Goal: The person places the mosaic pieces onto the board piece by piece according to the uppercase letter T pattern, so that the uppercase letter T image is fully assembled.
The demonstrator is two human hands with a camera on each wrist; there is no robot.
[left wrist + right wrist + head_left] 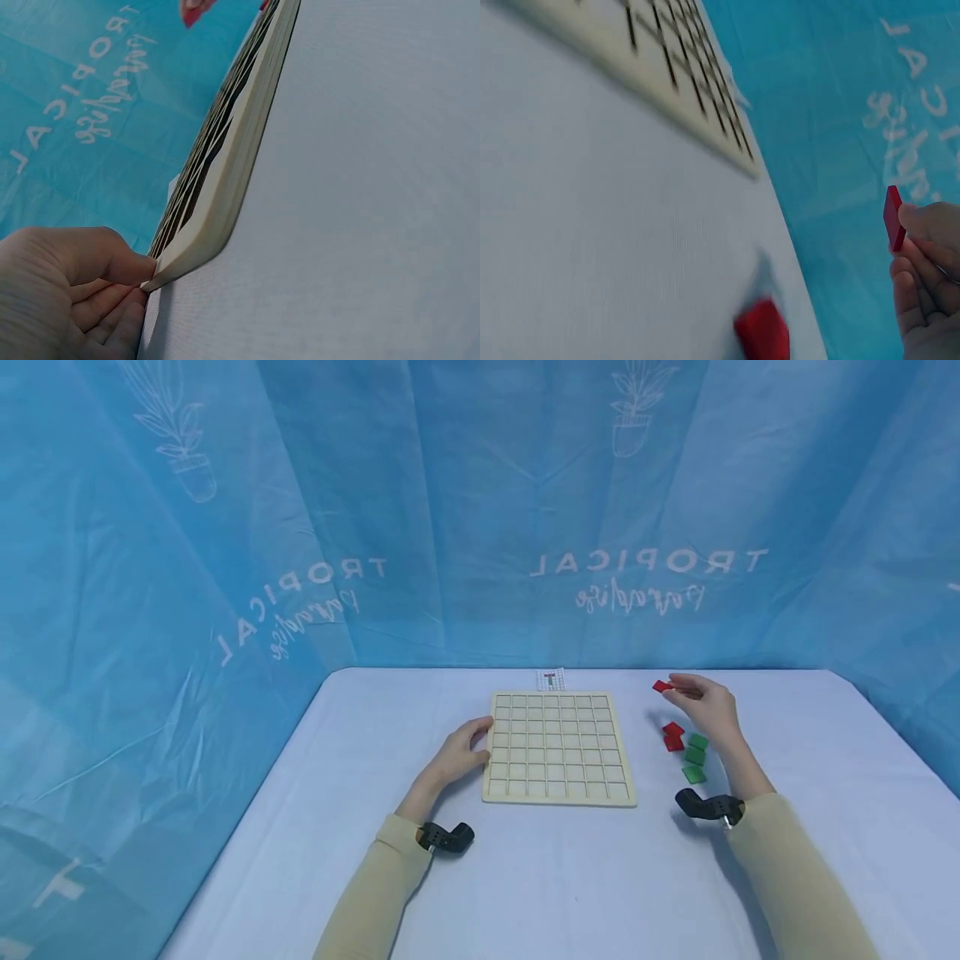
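Observation:
A pale square grid board (pixel 558 748), divided into many small cells, lies flat on the table. My left hand (pixel 459 752) holds its left edge with thumb and fingers; the left wrist view shows the thumb (pixel 124 259) on the rim at a corner. To the right of the board and above the table, my right hand (pixel 705 703) pinches a red square tile (pixel 893 217) between thumb and fingers. Two more red tiles (pixel 673 743) lie on the table below that hand, touching or overlapping. Beside them sit three green tiles (pixel 695 757) in a loose column.
Just behind the board lies a small printed card (pixel 551 680) with a coloured grid pattern. A white cloth covers the table (pixel 540 877). Blue printed curtains (pixel 480 527) hang right behind it and along the left and right sides. Each wrist wears a black camera mount (pixel 447 838).

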